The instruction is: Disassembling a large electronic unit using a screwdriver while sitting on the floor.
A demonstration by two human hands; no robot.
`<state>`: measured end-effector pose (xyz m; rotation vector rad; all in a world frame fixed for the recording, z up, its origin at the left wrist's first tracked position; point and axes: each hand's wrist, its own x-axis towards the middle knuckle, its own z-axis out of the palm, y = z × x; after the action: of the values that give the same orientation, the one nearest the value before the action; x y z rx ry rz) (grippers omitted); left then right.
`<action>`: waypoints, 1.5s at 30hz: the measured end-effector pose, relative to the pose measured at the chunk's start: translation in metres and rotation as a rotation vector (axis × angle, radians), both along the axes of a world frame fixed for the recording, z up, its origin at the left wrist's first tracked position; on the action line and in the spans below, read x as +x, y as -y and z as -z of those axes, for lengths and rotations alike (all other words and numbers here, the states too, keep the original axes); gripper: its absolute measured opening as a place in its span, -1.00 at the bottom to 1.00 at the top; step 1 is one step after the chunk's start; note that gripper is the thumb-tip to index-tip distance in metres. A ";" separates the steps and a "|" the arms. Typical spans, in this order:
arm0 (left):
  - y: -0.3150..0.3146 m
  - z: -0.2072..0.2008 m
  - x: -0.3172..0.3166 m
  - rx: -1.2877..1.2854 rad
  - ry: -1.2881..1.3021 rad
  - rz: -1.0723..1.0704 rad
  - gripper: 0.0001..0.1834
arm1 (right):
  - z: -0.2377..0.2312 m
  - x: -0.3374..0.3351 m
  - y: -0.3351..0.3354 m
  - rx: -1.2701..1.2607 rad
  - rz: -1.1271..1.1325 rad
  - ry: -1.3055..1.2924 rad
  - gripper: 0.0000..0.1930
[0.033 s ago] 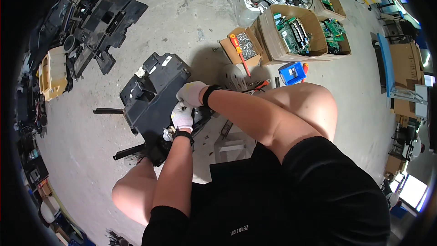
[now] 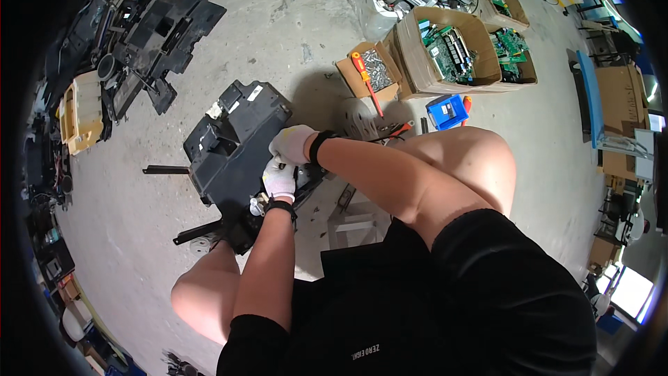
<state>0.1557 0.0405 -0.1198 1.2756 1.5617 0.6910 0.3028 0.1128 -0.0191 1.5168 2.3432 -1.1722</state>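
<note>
A big black plastic machine housing [image 2: 236, 139] lies on the floor in front of me, with two dark arms jutting out on its left. Both of my hands wear white gloves and meet at its right-hand edge. My left hand [image 2: 279, 178] is closed, its fingertips pinched together beside a small metal and pale plastic part [image 2: 258, 204]. Just above it, my right hand [image 2: 291, 144] has its fingers curled close against the left one's fingertips. Whatever lies between the fingers is too small or hidden to make out.
Beyond my right arm stand a small carton of screws [image 2: 377, 69] with a red-and-yellow screwdriver [image 2: 364, 76] across it, a large carton of green circuit boards [image 2: 445, 49] and a blue tray [image 2: 446, 111]. Dismantled black parts [image 2: 163, 28] are piled at the far left. A grey stool [image 2: 351, 226] is below me.
</note>
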 end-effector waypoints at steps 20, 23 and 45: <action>0.010 0.002 0.003 0.134 -0.174 0.072 -0.82 | 0.018 -0.003 -0.006 -0.084 -0.130 0.004 -0.63; 0.012 -0.001 0.001 0.021 -0.334 0.047 -0.84 | -0.002 -0.003 -0.002 -0.141 0.054 -0.091 -0.67; 0.009 0.012 0.007 0.142 -0.084 0.024 -0.73 | 0.026 -0.008 -0.012 -0.046 -0.172 0.087 -0.63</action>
<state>0.1624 0.0310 -0.1321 1.4425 1.5856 0.7519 0.2945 0.1251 -0.0456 1.2951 2.3192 -1.0882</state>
